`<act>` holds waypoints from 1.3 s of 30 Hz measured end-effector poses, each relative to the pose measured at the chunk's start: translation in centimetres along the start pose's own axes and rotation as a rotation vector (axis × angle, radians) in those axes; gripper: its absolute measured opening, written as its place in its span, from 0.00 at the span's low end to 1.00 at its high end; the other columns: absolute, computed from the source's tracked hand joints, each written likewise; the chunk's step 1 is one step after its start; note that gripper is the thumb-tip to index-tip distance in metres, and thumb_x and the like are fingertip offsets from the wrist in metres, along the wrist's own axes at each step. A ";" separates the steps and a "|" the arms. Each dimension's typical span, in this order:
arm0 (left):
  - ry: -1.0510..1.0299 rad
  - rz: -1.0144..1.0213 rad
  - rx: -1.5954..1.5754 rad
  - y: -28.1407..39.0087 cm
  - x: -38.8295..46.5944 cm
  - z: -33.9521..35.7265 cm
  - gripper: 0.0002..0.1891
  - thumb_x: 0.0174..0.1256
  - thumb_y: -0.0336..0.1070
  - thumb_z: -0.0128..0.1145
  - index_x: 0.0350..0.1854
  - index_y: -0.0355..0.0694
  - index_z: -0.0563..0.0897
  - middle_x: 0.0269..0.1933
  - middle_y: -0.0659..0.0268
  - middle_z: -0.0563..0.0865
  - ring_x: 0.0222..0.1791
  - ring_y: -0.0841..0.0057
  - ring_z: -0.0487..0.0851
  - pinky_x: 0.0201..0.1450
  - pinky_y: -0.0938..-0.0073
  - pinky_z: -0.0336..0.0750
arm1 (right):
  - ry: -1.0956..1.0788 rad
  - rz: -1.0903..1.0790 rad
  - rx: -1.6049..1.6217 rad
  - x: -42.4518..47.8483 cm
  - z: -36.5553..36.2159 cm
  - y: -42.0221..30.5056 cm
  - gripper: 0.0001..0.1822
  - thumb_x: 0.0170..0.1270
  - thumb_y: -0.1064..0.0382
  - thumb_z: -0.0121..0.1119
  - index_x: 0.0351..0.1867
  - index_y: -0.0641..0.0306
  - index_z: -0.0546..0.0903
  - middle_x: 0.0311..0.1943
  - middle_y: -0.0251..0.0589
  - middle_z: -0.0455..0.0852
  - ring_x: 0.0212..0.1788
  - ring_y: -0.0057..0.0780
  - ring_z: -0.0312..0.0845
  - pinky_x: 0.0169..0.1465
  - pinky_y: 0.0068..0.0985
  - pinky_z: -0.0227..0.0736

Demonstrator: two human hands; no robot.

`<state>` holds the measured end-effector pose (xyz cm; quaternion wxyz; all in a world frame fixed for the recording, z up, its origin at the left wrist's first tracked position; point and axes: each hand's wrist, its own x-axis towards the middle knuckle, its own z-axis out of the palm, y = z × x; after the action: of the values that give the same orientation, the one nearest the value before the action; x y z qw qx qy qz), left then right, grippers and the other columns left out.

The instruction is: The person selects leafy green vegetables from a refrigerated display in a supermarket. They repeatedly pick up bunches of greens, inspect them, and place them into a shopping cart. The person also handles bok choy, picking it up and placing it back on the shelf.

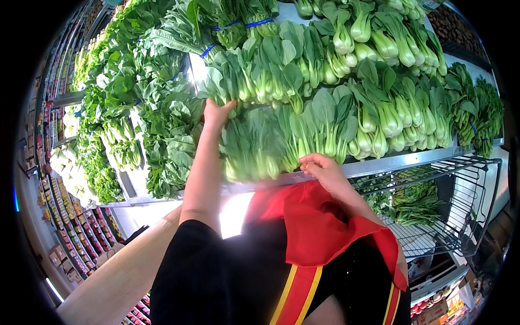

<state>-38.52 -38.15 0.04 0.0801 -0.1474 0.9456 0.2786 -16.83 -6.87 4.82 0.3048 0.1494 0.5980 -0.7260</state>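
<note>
My left hand (217, 113) reaches to the left end of a row of bok choy, its thumb and fingers around the lower part of a leafy bok choy (215, 85). Leaves hide some of those fingers. Beside the front rim, my right hand (323, 168) has loosely bent fingers and nothing visible in it. Its fingertips are just below the stems of the front-row bok choy (325, 130). Between my arms, another part of that row (252, 142) looks hazy, its white stems towards me.
A metal rim (398, 160) edges the sloped display. Leafy greens (170, 134) crowd the left, and blue-banded bunches (260, 24) lie at the back. At right, a black wire cart (467, 195) holds greens (416, 199). A red cloth (317, 227) hangs over my front.
</note>
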 end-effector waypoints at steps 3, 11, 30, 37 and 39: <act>0.236 -0.090 -0.071 2.4 -1.3 -2.2 0.42 0.44 0.50 0.76 0.54 0.24 0.70 0.51 0.43 0.80 0.50 0.56 0.81 0.55 0.64 0.73 | 0.004 -0.002 0.009 0.0 -0.1 0.2 0.14 0.68 0.64 0.52 0.51 0.65 0.80 0.42 0.36 0.84 0.43 0.20 0.76 0.50 0.20 0.70; 0.133 0.573 -0.022 6.8 -3.7 0.3 0.16 0.58 0.25 0.55 0.50 0.35 0.79 0.42 0.46 0.83 0.43 0.51 0.82 0.50 0.61 0.75 | 0.008 -0.003 0.034 -0.1 -0.1 0.8 0.14 0.68 0.64 0.51 0.51 0.65 0.80 0.41 0.35 0.84 0.41 0.18 0.76 0.46 0.18 0.68; -0.522 -0.411 -1.224 10.6 -10.1 1.7 0.08 0.66 0.35 0.56 0.43 0.38 0.77 0.37 0.63 0.83 0.35 0.74 0.80 0.34 0.76 0.71 | 0.435 -0.444 -0.815 11.0 -1.6 -4.7 0.14 0.60 0.63 0.59 0.47 0.57 0.83 0.54 0.45 0.76 0.62 0.44 0.65 0.64 0.36 0.62; -0.697 -0.363 -1.196 12.2 -11.5 1.5 0.11 0.67 0.38 0.60 0.45 0.37 0.79 0.38 0.64 0.84 0.36 0.79 0.81 0.37 0.73 0.75 | 0.073 -0.484 -0.535 6.1 1.7 -8.2 0.10 0.62 0.64 0.60 0.42 0.63 0.83 0.46 0.40 0.78 0.47 0.34 0.75 0.50 0.26 0.71; -0.647 -0.400 -1.070 12.2 -12.2 1.4 0.08 0.67 0.37 0.59 0.37 0.37 0.81 0.32 0.67 0.84 0.32 0.79 0.80 0.36 0.74 0.74 | 0.099 -0.536 -0.526 4.8 2.8 -8.9 0.10 0.61 0.65 0.60 0.43 0.63 0.83 0.46 0.39 0.77 0.47 0.33 0.75 0.48 0.26 0.71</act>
<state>-30.91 -24.75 7.86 0.3263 -0.2487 0.5589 0.7206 -25.63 -9.93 9.67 0.1029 -0.0608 0.7959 -0.5935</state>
